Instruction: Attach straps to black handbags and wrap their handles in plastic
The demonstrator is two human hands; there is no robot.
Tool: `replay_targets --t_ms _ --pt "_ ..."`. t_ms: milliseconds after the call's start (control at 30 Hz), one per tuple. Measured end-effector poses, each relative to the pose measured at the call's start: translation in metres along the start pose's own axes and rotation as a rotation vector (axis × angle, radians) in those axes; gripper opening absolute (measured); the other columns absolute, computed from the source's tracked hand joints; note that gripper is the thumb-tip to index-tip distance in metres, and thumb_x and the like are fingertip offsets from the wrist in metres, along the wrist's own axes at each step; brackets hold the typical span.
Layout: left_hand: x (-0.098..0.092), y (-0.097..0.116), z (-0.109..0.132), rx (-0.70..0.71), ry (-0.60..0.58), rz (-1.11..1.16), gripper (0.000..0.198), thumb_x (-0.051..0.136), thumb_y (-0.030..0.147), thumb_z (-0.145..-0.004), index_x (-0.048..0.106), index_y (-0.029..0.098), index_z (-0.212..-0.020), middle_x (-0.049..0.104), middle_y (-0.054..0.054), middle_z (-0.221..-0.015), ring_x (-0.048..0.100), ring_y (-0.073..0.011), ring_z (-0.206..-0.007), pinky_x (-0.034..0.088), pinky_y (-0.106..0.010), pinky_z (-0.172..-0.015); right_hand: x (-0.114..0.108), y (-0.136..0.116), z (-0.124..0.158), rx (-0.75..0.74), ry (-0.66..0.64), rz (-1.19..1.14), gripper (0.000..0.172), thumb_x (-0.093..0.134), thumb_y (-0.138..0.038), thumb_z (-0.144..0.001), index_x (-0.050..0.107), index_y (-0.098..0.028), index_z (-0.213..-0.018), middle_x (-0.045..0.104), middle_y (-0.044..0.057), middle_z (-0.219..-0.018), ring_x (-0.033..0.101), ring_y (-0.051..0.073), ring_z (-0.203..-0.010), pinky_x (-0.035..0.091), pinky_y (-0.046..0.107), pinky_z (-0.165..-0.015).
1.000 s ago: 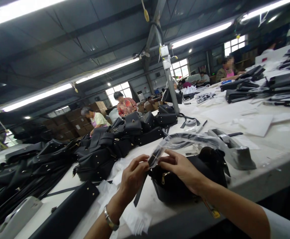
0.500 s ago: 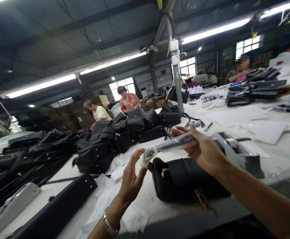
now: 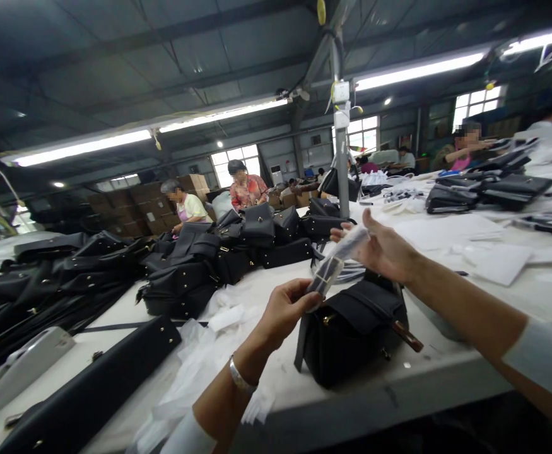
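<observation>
A dark strap [image 3: 328, 272] with a pale gold buckle, wrapped in clear plastic, slants between my two hands. My left hand [image 3: 280, 315] pinches its lower end, thumb and fingers closed near the buckle. The upper part lies loosely across my right hand [image 3: 387, 252], between its raised thumb and its stretched fingers. Below them a black handbag [image 3: 351, 343] stands on the table, its flap facing up. A brown tab [image 3: 408, 336] hangs from the bag's front. Behind the buckle lies a bundle of grey-white wrapped straps [image 3: 346, 272], partly hidden.
Black bags [image 3: 181, 287] are piled at the back left. A long black bag piece [image 3: 100, 384] lies at the left beside crumpled white wrapping [image 3: 185, 372]. White sheets [image 3: 503, 261] cover the table at the right. A metal post [image 3: 342, 170] rises behind. Several co-workers are across the tables.
My left hand has moved right and closed on the strap's buckle end. My right hand has loosened, its thumb lifted. The handbag has turned, its front now facing more to the right.
</observation>
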State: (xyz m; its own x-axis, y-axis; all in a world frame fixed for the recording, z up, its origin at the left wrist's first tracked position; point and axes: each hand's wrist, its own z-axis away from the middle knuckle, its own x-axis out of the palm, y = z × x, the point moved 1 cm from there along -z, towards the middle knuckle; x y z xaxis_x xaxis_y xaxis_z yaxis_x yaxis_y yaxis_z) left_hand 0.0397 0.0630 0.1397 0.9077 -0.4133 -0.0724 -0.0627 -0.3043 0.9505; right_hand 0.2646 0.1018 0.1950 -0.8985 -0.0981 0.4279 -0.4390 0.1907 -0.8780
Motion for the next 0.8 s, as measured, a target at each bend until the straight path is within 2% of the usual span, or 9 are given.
replay_targets --t_ms 67,133,267,333,400,467,600,700,800 --pt "0.005 -0.003 0.0 0.001 0.061 0.052 0.037 0.08 0.04 -0.077 0.074 0.012 -0.1 0.072 -0.005 -0.081 0.065 -0.0176 -0.075 0.048 -0.028 -0.073 0.008 0.016 0.029 0.011 -0.12 0.159 0.042 0.061 -0.057 -0.089 0.066 -0.019 -0.106 0.073 0.012 -0.115 0.066 0.028 -0.114 0.053 0.046 -0.099" --pt "0.006 -0.006 0.0 0.015 0.079 0.065 0.033 0.079 0.036 -0.079 0.074 0.013 -0.102 0.074 -0.006 -0.087 0.067 -0.019 -0.08 0.05 -0.029 -0.077 0.017 0.032 0.062 -0.081 -0.192 0.432 0.039 0.066 -0.051 -0.088 0.067 -0.023 -0.114 0.071 0.009 -0.122 0.067 0.028 -0.113 0.05 0.044 -0.102" --pt "-0.001 -0.013 0.012 0.15 0.123 -0.064 0.025 0.071 0.029 -0.086 0.073 0.015 -0.106 0.073 -0.009 -0.11 0.068 -0.0233 -0.102 0.052 -0.034 -0.091 0.025 0.058 0.101 -0.293 -0.094 1.019 0.034 0.069 -0.04 -0.085 0.068 -0.027 -0.117 0.076 0.006 -0.109 0.071 0.031 -0.102 0.051 0.045 -0.096" --pt "-0.005 -0.022 0.027 0.204 0.246 -0.184 0.023 0.064 0.029 -0.091 0.072 0.016 -0.108 0.072 -0.01 -0.114 0.066 -0.023 -0.108 0.052 -0.035 -0.095 0.026 0.071 0.104 -0.3 -0.143 1.154 0.032 0.067 -0.039 -0.087 0.069 -0.026 -0.115 0.078 0.007 -0.104 0.072 0.032 -0.098 0.053 0.044 -0.091" --pt "-0.006 -0.036 0.046 0.189 0.356 -0.273 0.023 0.059 0.029 -0.095 0.071 0.017 -0.109 0.072 -0.009 -0.113 0.066 -0.0218 -0.109 0.052 -0.034 -0.095 0.026 0.082 0.101 -0.289 -0.211 1.229 0.031 0.065 -0.04 -0.089 0.07 -0.025 -0.116 0.078 0.008 -0.106 0.072 0.032 -0.1 0.054 0.043 -0.089" --pt "-0.005 -0.052 0.061 0.141 0.396 -0.277 0.023 0.058 0.029 -0.095 0.071 0.018 -0.109 0.072 -0.009 -0.112 0.066 -0.0217 -0.108 0.053 -0.035 -0.095 0.026 0.089 0.097 -0.293 -0.23 1.315 0.03 0.064 -0.039 -0.089 0.071 -0.025 -0.114 0.078 0.008 -0.108 0.072 0.033 -0.102 0.054 0.044 -0.088" --pt "0.001 -0.074 0.073 0.04 0.411 -0.049 0.024 0.069 0.03 -0.087 0.073 0.016 -0.105 0.074 -0.009 -0.106 0.068 -0.0227 -0.101 0.053 -0.034 -0.091 0.029 0.093 0.095 -0.296 -0.181 1.485 0.031 0.066 -0.041 -0.088 0.074 -0.024 -0.112 0.078 0.009 -0.108 0.072 0.036 -0.101 0.056 0.047 -0.086" --pt "0.004 -0.078 0.068 -0.047 0.444 0.166 0.025 0.078 0.031 -0.078 0.074 0.013 -0.095 0.075 -0.007 -0.092 0.068 -0.0196 -0.086 0.053 -0.03 -0.081 0.031 0.096 0.097 -0.299 -0.133 1.529 0.035 0.067 -0.041 -0.088 0.074 -0.02 -0.116 0.076 0.012 -0.113 0.071 0.037 -0.105 0.056 0.048 -0.09" --pt "0.007 -0.077 0.062 -0.078 0.463 0.281 0.023 0.081 0.03 -0.074 0.075 0.013 -0.089 0.074 -0.005 -0.085 0.066 -0.0165 -0.079 0.05 -0.027 -0.076 0.032 0.098 0.099 -0.281 -0.154 1.464 0.035 0.063 -0.038 -0.09 0.074 -0.017 -0.115 0.075 0.013 -0.116 0.069 0.034 -0.11 0.054 0.045 -0.096"
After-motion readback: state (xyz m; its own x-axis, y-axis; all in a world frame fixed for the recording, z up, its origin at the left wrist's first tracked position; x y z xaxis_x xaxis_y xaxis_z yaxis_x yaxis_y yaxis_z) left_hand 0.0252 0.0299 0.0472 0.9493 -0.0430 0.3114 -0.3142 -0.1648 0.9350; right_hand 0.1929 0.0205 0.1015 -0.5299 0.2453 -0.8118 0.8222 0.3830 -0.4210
